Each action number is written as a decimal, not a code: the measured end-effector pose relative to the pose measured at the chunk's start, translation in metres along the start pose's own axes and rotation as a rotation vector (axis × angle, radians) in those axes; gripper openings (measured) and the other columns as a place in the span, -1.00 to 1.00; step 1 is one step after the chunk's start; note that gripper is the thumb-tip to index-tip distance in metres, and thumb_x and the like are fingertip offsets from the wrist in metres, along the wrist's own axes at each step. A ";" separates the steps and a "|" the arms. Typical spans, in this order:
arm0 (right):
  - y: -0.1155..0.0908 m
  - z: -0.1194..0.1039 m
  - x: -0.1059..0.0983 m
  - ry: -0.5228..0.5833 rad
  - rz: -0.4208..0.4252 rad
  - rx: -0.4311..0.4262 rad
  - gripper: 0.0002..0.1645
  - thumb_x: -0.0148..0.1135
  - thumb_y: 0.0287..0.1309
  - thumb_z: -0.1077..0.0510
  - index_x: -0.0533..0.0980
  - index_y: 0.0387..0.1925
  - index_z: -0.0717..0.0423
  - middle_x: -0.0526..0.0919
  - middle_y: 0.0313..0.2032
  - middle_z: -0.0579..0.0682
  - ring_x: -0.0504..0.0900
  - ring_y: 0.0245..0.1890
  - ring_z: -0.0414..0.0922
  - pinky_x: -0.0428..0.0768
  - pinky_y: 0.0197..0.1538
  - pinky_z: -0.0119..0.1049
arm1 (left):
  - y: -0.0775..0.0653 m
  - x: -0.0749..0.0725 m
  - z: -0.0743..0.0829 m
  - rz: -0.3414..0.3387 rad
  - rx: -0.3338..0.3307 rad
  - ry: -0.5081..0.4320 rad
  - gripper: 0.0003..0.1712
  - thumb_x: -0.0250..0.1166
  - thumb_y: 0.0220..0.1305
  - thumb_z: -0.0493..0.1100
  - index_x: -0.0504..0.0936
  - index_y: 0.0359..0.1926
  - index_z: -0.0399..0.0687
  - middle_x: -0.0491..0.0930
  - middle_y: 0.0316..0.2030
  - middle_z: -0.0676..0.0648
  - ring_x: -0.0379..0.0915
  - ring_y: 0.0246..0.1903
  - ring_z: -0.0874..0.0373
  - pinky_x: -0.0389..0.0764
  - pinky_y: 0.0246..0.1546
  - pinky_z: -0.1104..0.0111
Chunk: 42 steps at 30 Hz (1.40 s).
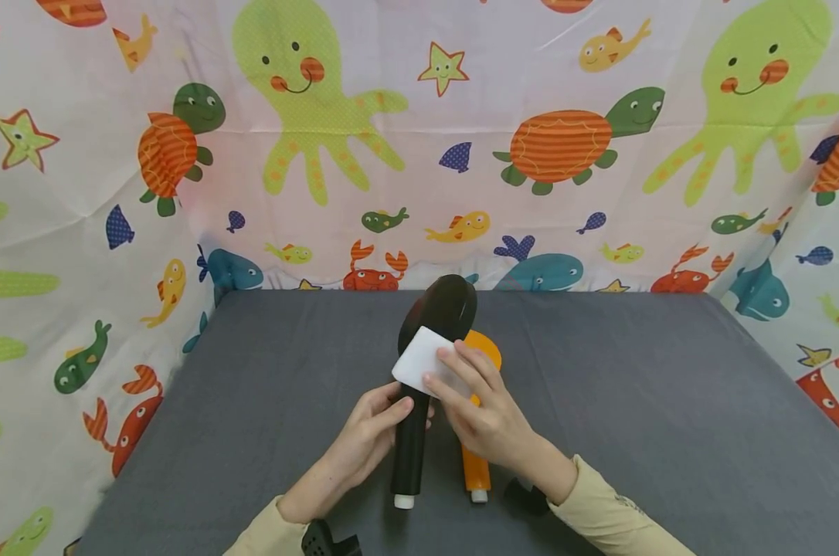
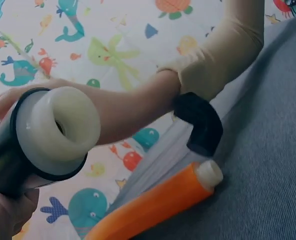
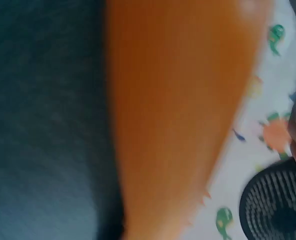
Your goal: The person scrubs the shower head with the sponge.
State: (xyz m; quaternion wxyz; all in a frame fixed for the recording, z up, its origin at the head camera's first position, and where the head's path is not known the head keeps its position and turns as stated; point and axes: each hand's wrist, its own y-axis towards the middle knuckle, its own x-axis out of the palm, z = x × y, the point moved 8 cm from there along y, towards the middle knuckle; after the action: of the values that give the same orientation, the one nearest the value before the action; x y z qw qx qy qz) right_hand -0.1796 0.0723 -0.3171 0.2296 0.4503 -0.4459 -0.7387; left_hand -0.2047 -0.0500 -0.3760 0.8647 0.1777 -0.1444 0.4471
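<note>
A black hand shower head [image 1: 409, 448] is held upright and slightly tilted above the table. My left hand [image 1: 372, 428] grips its handle, with the thumb across the front. The white, hollow hose end [image 2: 70, 122] of the handle shows in the left wrist view. My right hand [image 1: 485, 409] holds a white sponge [image 1: 419, 359] against the neck of the black shower head, fingers over the sponge's face. In the right wrist view the black head's face [image 3: 278, 200] shows rows of pale nozzles. An orange shower head [image 1: 477, 467] lies behind the right hand, partly hidden by it.
Grey cloth [image 1: 287, 347] covers the table. A white curtain [image 1: 447, 232] with printed sea animals hangs behind and at both sides. Dark wrist mounts [image 1: 329, 540] sit by the sleeves. An orange surface fills much of the blurred right wrist view.
</note>
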 end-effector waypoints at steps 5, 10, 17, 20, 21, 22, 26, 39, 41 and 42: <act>0.004 0.022 -0.010 -0.028 0.044 0.131 -0.65 0.01 0.29 0.22 0.45 0.08 0.17 0.33 0.15 0.33 0.23 0.19 0.29 0.27 0.26 -0.09 | 0.002 0.001 -0.001 -0.012 -0.013 -0.033 -0.68 -0.06 0.40 -0.30 0.35 0.07 -0.44 0.55 -0.18 -0.11 0.51 -0.20 0.11 0.52 -0.05 0.27; 0.006 0.020 -0.011 -0.047 0.043 0.125 -0.63 0.01 0.28 0.22 0.45 0.09 0.19 0.33 0.16 0.33 0.22 0.19 0.29 0.25 0.27 -0.09 | 0.002 0.002 0.000 -0.015 -0.016 -0.036 -0.68 -0.06 0.39 -0.29 0.35 0.07 -0.45 0.55 -0.18 -0.11 0.50 -0.19 0.09 0.52 -0.04 0.27; 0.005 0.008 -0.008 -0.091 0.023 0.028 -0.66 0.00 0.27 0.24 0.47 0.06 0.18 0.40 0.12 0.31 0.28 0.16 0.26 0.25 0.24 0.01 | 0.002 0.002 -0.001 -0.013 -0.015 -0.030 -0.63 -0.06 0.39 -0.31 0.29 0.11 -0.50 0.55 -0.18 -0.10 0.50 -0.20 0.13 0.53 -0.07 0.30; 0.007 0.030 -0.018 -0.087 0.043 0.162 -0.63 0.01 0.27 0.21 0.45 0.09 0.19 0.33 0.18 0.30 0.22 0.21 0.27 0.26 0.26 -0.04 | 0.002 0.003 -0.002 -0.013 -0.022 -0.036 -0.68 -0.06 0.39 -0.30 0.36 0.08 -0.42 0.55 -0.19 -0.11 0.50 -0.20 0.11 0.53 -0.06 0.29; 0.008 0.037 -0.021 -0.074 0.060 0.210 -0.61 0.01 0.26 0.20 0.44 0.10 0.19 0.31 0.20 0.29 0.21 0.22 0.27 0.27 0.25 -0.06 | 0.002 0.003 -0.002 -0.015 -0.026 -0.035 -0.70 -0.05 0.40 -0.30 0.39 0.06 -0.37 0.55 -0.19 -0.11 0.50 -0.20 0.10 0.52 -0.06 0.28; 0.008 0.042 -0.024 -0.057 0.074 0.246 -0.60 0.02 0.25 0.20 0.44 0.11 0.20 0.28 0.21 0.30 0.19 0.22 0.28 0.27 0.25 -0.06 | 0.001 0.003 -0.003 -0.016 -0.031 -0.032 -0.70 -0.05 0.40 -0.29 0.39 0.06 -0.36 0.55 -0.19 -0.10 0.50 -0.19 0.10 0.52 -0.05 0.28; 0.011 0.037 -0.025 0.024 0.077 0.195 -0.57 0.01 0.20 0.21 0.44 0.10 0.24 0.29 0.20 0.34 0.20 0.21 0.32 0.25 0.26 -0.03 | 0.000 0.004 -0.002 -0.030 -0.029 -0.016 -0.68 -0.05 0.39 -0.29 0.37 0.08 -0.38 0.54 -0.18 -0.10 0.50 -0.18 0.10 0.52 -0.05 0.26; 0.017 0.061 -0.030 0.193 0.105 0.317 -0.50 -0.02 0.14 0.18 0.38 0.10 0.36 0.29 0.20 0.37 0.26 0.20 0.27 0.36 0.19 -0.26 | -0.002 0.006 0.001 -0.063 -0.004 -0.003 -0.73 -0.03 0.38 -0.30 0.43 0.02 -0.32 0.57 -0.24 -0.09 0.50 -0.20 0.09 0.52 -0.06 0.25; 0.017 0.058 -0.031 0.203 0.117 0.298 -0.50 -0.03 0.14 0.19 0.39 0.09 0.37 0.30 0.18 0.38 0.27 0.18 0.28 0.36 0.19 -0.27 | -0.002 0.007 0.001 -0.065 0.000 -0.001 -0.73 -0.01 0.37 -0.29 0.42 0.01 -0.34 0.57 -0.25 -0.09 0.51 -0.21 0.10 0.52 -0.07 0.26; 0.017 0.052 -0.031 0.202 0.117 0.247 -0.53 -0.03 0.13 0.20 0.41 0.07 0.36 0.32 0.16 0.39 0.27 0.17 0.29 0.35 0.20 -0.22 | -0.002 0.007 0.001 -0.065 0.004 0.001 -0.73 -0.01 0.36 -0.29 0.41 0.02 -0.36 0.58 -0.25 -0.09 0.51 -0.21 0.10 0.52 -0.07 0.27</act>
State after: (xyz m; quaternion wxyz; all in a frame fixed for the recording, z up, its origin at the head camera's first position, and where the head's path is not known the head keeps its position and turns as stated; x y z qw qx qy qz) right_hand -0.2111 0.1105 -0.2774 0.2585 0.5205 -0.5334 -0.6146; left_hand -0.1996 -0.0468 -0.3728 0.8785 0.1837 -0.1370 0.4191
